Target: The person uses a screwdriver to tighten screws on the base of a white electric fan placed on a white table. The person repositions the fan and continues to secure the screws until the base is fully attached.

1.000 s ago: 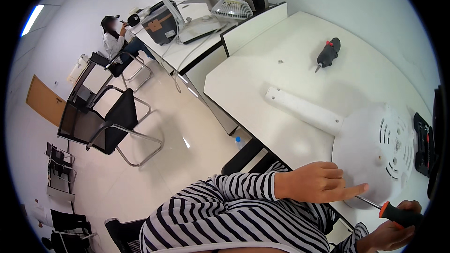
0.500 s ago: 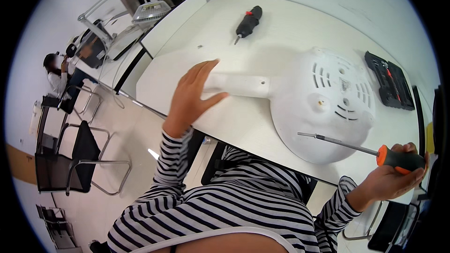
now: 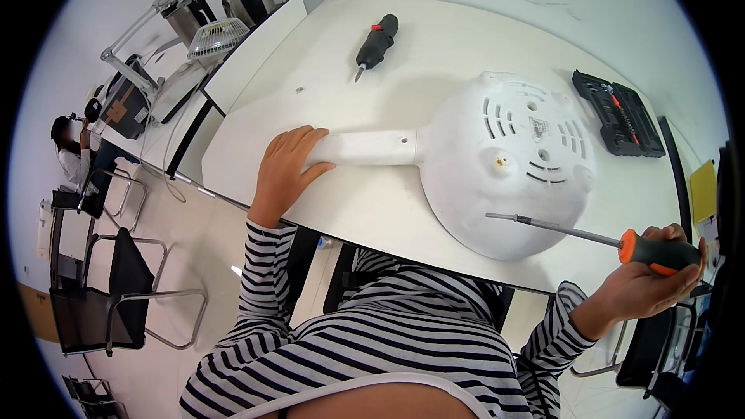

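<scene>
At eight o'clock, a black mesh chair [image 3: 128,264] with bent, shiny metal tubing. At nine, near center, the left hand [image 3: 289,171], thumb and fingers clamped on the end of a flat, smooth white handle [image 3: 366,147]. At twelve, on the pale, smooth tabletop [image 3: 473,39], a stubby dark power screwdriver [image 3: 376,43] with a red accent and slim metal bit. At three, joined to the handle, a domed, glossy white housing [image 3: 466,178] with straight slots and round holes. Past it, toward half past two, an open black tool case [image 3: 601,112] with molded recesses. Toward four, the right hand [image 3: 640,292], clamped on the thick black-and-orange grip of a screwdriver [image 3: 652,252]; slender metal shaft pointing toward nine, tip over the dome, contact impossible to tell.
</scene>
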### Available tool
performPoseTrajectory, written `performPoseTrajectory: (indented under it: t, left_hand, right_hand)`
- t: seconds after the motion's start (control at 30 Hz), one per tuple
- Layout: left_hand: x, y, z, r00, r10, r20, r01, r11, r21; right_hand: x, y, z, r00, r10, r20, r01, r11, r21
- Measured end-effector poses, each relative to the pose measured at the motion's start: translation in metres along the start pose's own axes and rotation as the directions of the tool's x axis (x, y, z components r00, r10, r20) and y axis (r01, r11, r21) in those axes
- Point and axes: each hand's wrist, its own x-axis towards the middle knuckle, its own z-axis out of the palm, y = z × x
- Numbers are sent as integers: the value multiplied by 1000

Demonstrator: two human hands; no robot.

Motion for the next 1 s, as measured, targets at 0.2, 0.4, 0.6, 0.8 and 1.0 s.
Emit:
performPoseTrajectory:
  t: [0.2, 0.4, 0.6, 0.8, 1.0]
  left_hand:
    - [-4, 1, 5, 999, -30, -44, 33, 997, 63]
    - [-4, 13, 7, 996, -40, -86, 50, 992, 117]
    - [-4, 30, -3, 994, -95, 52, 97, 994, -41]
    - [-8, 40, -37, 947, 84, 310, 14, 954, -301]
    - [-12, 65, -61, 739, 350, 576, 46, 827, -561]
  right_hand:
    - [2, 3, -7, 1000, -8, 23, 10, 998, -63]
    - [2, 6, -8, 1000, -27, 3, 27, 998, -65]
    - [3, 7, -6, 998, -53, -21, 52, 997, -61]
    - [7, 7, -8, 998, -56, -36, 54, 997, -48]
    - [6, 4, -9, 995, -76, -60, 73, 995, -62]
